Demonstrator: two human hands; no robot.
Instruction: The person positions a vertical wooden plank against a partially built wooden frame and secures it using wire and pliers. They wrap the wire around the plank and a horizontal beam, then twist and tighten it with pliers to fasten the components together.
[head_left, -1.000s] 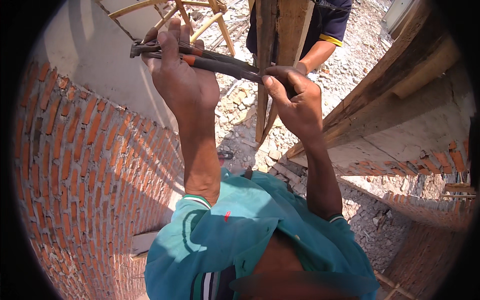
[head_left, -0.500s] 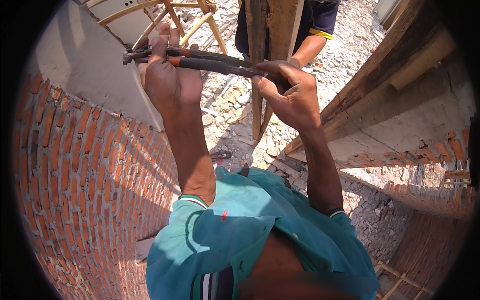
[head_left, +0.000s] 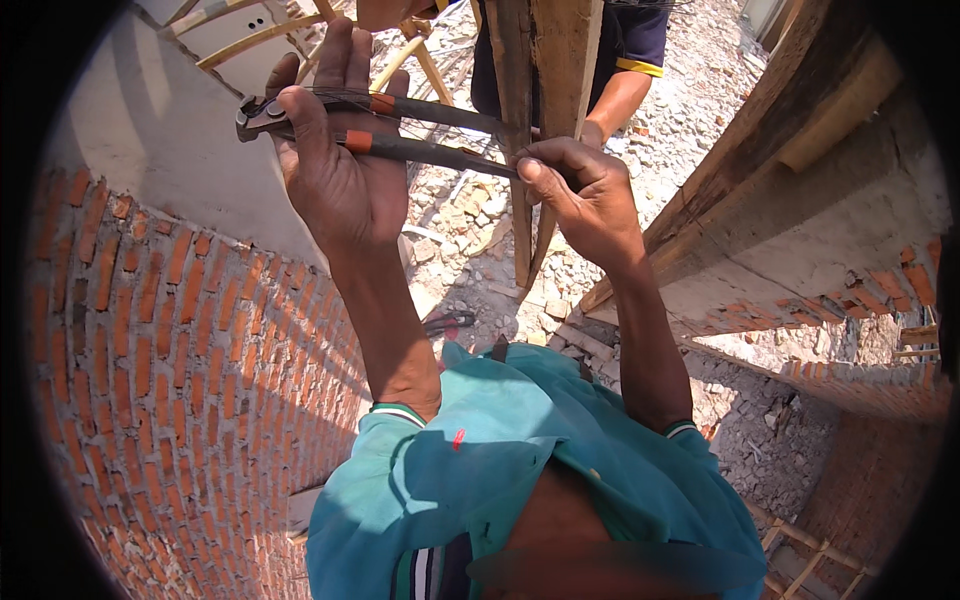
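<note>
My left hand (head_left: 345, 185) holds long-handled pincers (head_left: 425, 150) near their metal head, the thumb pressed on it and the other fingers stretched behind. The two black handles, with orange bands, point right and stand apart. Thin wires (head_left: 335, 97) run along the upper handle near my left fingers. At the right ends of the handles, my right hand (head_left: 590, 195) has thumb and forefinger pinched together beside the upright timbers (head_left: 565, 65). What that pinch holds is too small to make out.
Behind the timbers is another person's forearm (head_left: 617, 100) with a navy, yellow-edged sleeve. A brick wall (head_left: 180, 340) rises at left. A slanting beam (head_left: 760, 150) crosses at right. Rubble (head_left: 690, 90) covers the ground, and a dark tool (head_left: 450, 322) lies below my hands.
The pincer handles have spread farther apart. My left fingers have straightened, and the right hand has shifted slightly down. Another person's hand has come into sight at the top.
</note>
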